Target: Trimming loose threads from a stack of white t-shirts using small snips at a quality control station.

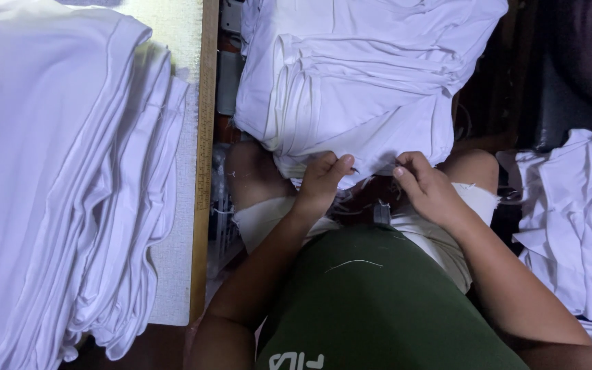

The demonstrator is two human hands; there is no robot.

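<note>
Left hand [320, 179] and right hand [425, 186] each pinched shut on the lower hem of the white garment pile [358, 82] resting on the knees. Folded white stack [56, 171] lay on the table [203, 205] at left; more white cloth [577, 219] at right.

The left hand [323, 179] and the right hand [425, 185] both pinch the near hem of a white garment [371, 96] that lies in a folded heap across the person's knees. The left fingers [340, 164] curl over the cloth edge, thumb tip pressed to it; the right fingers [405, 163] grip the same edge, a short stretch of hem taut between the two. Below the fingers hang pale shorts [272, 216] and a dark green shirt [371, 301]. Well left of the left fingers, a tall stack of white garments [56, 178] rests on a wooden-edged table [203, 137]. Right of the right fingers lies another white pile [577, 219].
</note>
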